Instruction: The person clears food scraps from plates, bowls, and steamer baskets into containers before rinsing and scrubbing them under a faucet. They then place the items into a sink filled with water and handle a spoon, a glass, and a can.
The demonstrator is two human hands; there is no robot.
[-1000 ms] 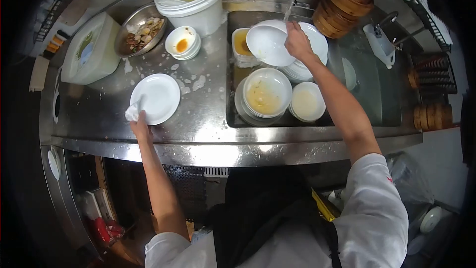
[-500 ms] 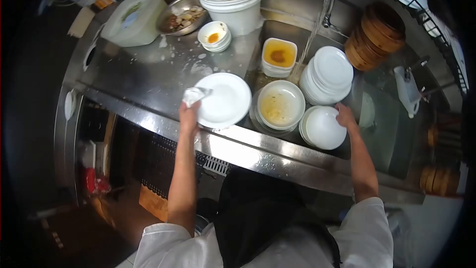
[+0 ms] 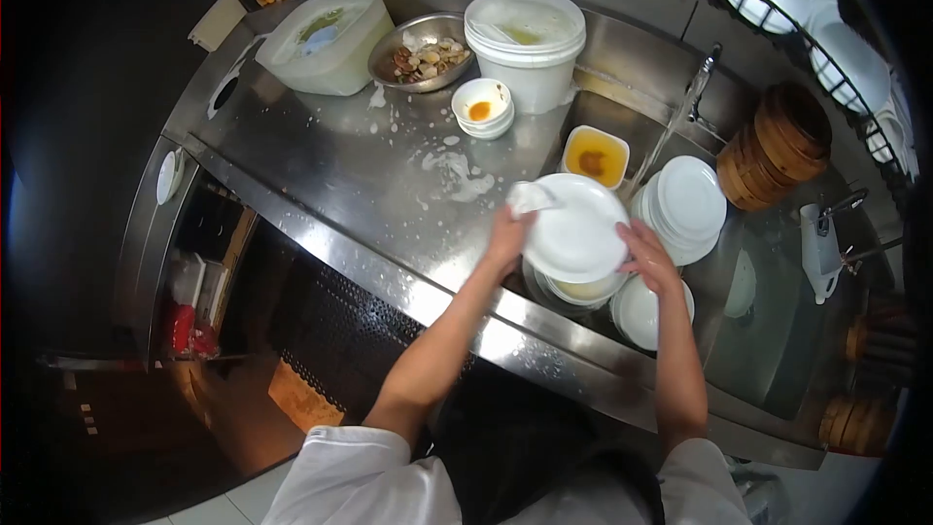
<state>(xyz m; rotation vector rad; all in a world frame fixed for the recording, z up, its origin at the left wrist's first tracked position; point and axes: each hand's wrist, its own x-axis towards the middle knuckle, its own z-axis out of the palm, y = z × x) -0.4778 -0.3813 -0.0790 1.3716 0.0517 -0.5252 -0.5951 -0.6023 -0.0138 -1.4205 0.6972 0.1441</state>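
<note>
Grasping a white wad and the left rim of a white plate, the left grip is closed; the plate spans between both grips, above stacked bowls; the right grip clasps its right rim.

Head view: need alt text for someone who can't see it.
A person's left hand and right hand hold a white plate over stacked dishes in a metal sink, the left also with a crumpled white wad at the plate's edge. Water runs from a faucet; small bowls and a white bucket stand on the counter.
</note>
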